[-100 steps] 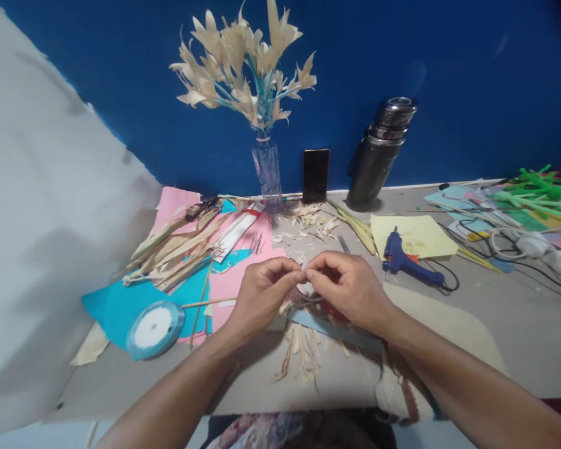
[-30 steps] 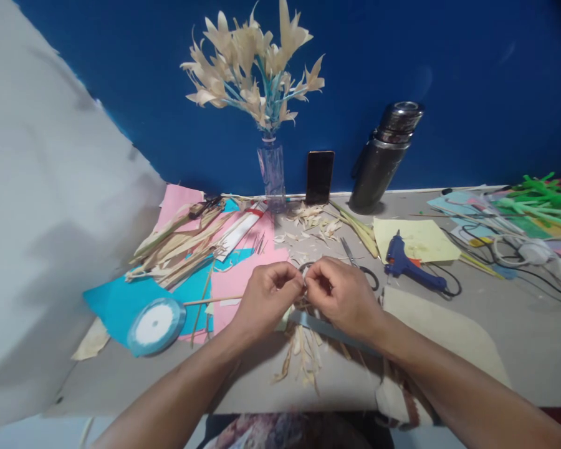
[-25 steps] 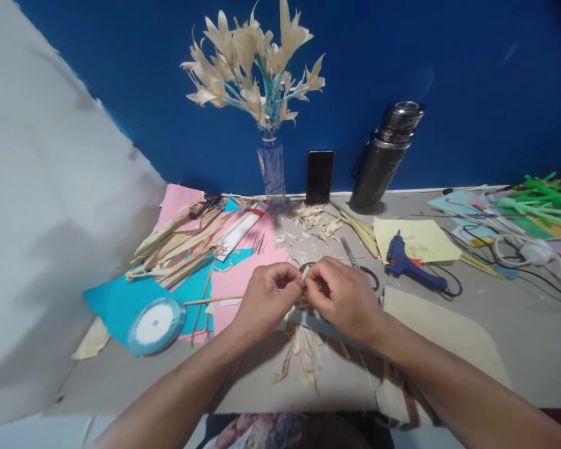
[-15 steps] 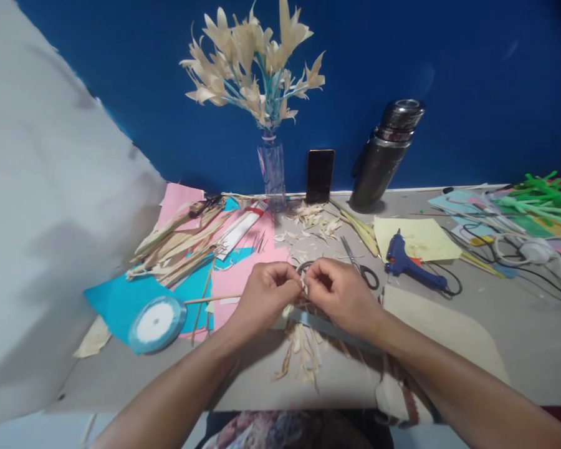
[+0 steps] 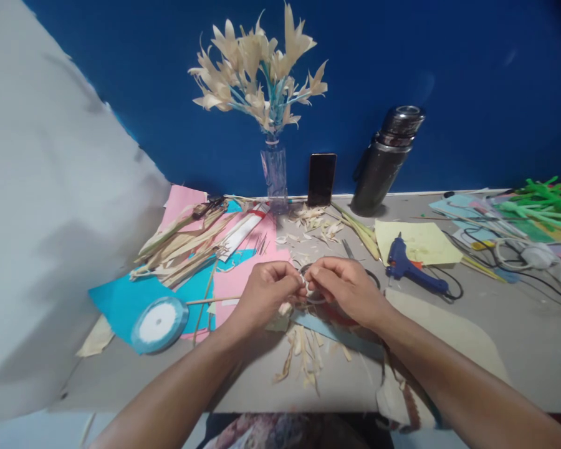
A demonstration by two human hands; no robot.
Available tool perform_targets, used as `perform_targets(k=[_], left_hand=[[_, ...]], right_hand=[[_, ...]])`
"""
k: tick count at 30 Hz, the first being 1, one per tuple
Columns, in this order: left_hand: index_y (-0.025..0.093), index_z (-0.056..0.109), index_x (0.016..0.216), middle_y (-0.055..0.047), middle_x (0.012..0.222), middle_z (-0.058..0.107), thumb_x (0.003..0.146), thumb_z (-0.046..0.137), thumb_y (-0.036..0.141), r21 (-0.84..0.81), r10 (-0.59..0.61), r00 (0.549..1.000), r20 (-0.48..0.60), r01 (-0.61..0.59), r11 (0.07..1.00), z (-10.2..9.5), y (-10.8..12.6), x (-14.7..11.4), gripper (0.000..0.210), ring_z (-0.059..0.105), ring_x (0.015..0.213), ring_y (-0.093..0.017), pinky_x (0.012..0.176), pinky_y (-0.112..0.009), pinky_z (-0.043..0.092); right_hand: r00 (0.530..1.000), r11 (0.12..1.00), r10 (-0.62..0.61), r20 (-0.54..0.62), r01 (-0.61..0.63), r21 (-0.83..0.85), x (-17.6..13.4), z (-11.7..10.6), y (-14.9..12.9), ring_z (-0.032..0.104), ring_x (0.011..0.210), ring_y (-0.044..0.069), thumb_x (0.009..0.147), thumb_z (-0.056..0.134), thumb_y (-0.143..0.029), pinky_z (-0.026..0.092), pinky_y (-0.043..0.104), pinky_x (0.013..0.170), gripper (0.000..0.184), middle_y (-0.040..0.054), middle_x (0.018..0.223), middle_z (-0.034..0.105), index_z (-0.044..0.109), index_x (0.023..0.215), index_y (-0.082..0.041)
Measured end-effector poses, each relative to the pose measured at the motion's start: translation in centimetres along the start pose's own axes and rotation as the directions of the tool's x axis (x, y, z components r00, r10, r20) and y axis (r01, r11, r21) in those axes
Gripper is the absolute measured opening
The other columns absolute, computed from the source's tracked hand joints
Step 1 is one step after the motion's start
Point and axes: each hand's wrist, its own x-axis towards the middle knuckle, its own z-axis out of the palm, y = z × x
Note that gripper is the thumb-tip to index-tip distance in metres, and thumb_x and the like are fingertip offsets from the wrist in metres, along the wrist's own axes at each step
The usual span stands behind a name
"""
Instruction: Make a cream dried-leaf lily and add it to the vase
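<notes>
My left hand point(image 5: 275, 290) and my right hand point(image 5: 343, 287) meet fingertip to fingertip over the table. Each is pinched closed around something small and whitish, mostly hidden by the fingers, whose kind I cannot make out. A thin stick point(image 5: 210, 300) runs leftward from behind my left hand; whether that hand grips it is unclear. Beneath my right hand lies a light blue ribbon strip point(image 5: 339, 330), with dry husk shreds point(image 5: 303, 355) in front of it. Scissors point(image 5: 373, 278) are partly covered behind my right hand.
A blue glue gun point(image 5: 414, 268) rests right of my hands by yellow paper point(image 5: 442, 242). At left are a ribbon spool point(image 5: 180, 318) and dry husk strips point(image 5: 182, 249). Behind stand a bottle of husk flowers point(image 5: 275, 178), a phone point(image 5: 321, 179) and a flask point(image 5: 383, 168).
The fingers of my right hand have shifted and stretched a little further toward my left fingertips, and that hand has turned slightly. My left hand keeps nearly the same pinch.
</notes>
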Motion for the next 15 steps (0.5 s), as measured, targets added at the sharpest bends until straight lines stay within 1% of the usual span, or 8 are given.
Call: perform_targets(k=[4, 6, 9, 11, 13, 15], left_hand=[[0.015, 0.062, 0.062, -0.002, 0.058, 0.066, 0.068, 0.066, 0.022, 0.077, 0.041, 0.999, -0.008, -0.040, 0.996, -0.1, -0.1, 0.1, 0.011, 0.059, 0.054, -0.013, 0.056, -0.023, 0.045], [0.015, 0.061, 0.060, -0.002, 0.057, 0.065, 0.068, 0.064, 0.021, 0.125, 0.063, 0.998, 0.011, -0.064, 0.990, -0.1, -0.1, 0.1, 0.010, 0.057, 0.053, -0.012, 0.055, -0.023, 0.044], [0.016, 0.061, 0.059, -0.001, 0.056, 0.065, 0.066, 0.060, 0.019, 0.187, 0.073, 0.996, 0.045, -0.080, 0.979, -0.2, 0.0, 0.1, 0.008, 0.055, 0.051, -0.011, 0.054, -0.022, 0.044], [0.016, 0.061, 0.060, -0.002, 0.057, 0.066, 0.065, 0.058, 0.018, 0.202, 0.072, 0.996, 0.055, -0.082, 0.976, -0.2, 0.1, 0.1, 0.006, 0.058, 0.053, -0.012, 0.055, -0.023, 0.044], [0.016, 0.061, 0.062, -0.002, 0.058, 0.066, 0.065, 0.057, 0.017, 0.196, 0.071, 0.996, 0.055, -0.081, 0.977, -0.3, 0.1, 0.1, 0.005, 0.061, 0.056, -0.014, 0.057, -0.024, 0.046], [0.016, 0.060, 0.062, -0.002, 0.058, 0.066, 0.065, 0.055, 0.017, 0.182, 0.074, 0.996, 0.049, -0.081, 0.980, -0.5, 0.0, 0.2, 0.005, 0.063, 0.056, -0.015, 0.057, -0.024, 0.047]], right_hand=[[1.000, 0.999, 0.016, 0.008, -0.016, 0.033, -0.1, 0.3, 0.0, 0.057, 0.056, 0.012, 0.080, 0.066, -0.030, 0.042, 0.021, 0.050, 0.013, 0.0000, 0.068, 0.067, 0.066, 0.077, -0.018], [0.999, 0.999, 0.032, 0.017, -0.032, 0.022, -0.1, 0.3, 0.2, 0.054, 0.050, 0.011, 0.080, 0.064, -0.027, 0.040, 0.020, 0.045, 0.009, -0.0018, 0.064, 0.065, 0.064, 0.077, -0.018], [0.999, 0.999, 0.049, 0.019, -0.049, -0.020, 0.1, 0.0, 0.5, 0.047, 0.040, 0.009, 0.080, 0.060, -0.023, 0.034, 0.020, 0.040, 0.007, -0.0051, 0.056, 0.058, 0.061, 0.073, -0.020], [1.000, 0.999, 0.015, 0.004, -0.015, -0.039, 0.3, -0.4, 0.6, 0.050, 0.045, 0.010, 0.078, 0.060, -0.022, 0.037, 0.021, 0.043, 0.006, -0.0046, 0.057, 0.058, 0.061, 0.072, -0.020], [1.000, 0.999, -0.029, -0.011, 0.028, -0.039, 0.5, -0.9, 0.5, 0.055, 0.053, 0.012, 0.077, 0.061, -0.022, 0.042, 0.022, 0.050, 0.006, -0.0032, 0.062, 0.060, 0.061, 0.071, -0.020], [0.999, 0.999, -0.033, -0.007, 0.033, -0.011, 0.7, -1.2, 0.2, 0.056, 0.058, 0.012, 0.076, 0.061, -0.024, 0.044, 0.023, 0.054, 0.007, -0.0026, 0.064, 0.060, 0.061, 0.071, -0.019]])
